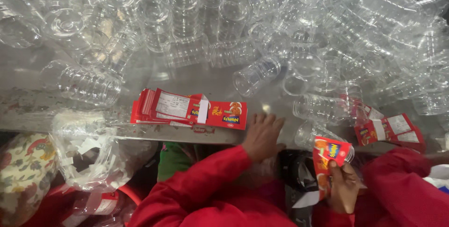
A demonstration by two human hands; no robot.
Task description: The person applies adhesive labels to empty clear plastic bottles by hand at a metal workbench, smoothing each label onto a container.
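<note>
My left hand [262, 136] rests flat at the near edge of the steel table [187, 79], fingers spread, just right of a fanned stack of red labels [187, 109]. My right hand [343, 185] grips a clear plastic jar with a red label [331, 151] on it, held near my lap below the table edge. Both arms are in red sleeves. A big heap of clear plastic jars [243, 16] covers the far half of the table. Some lie on their sides close to my hands.
A second small pile of red labels [393, 131] lies at the right, near another red sleeve [411, 189]. A clear bag of white paper strips [89, 152] hangs at the left edge, beside a flowered cloth [23, 171].
</note>
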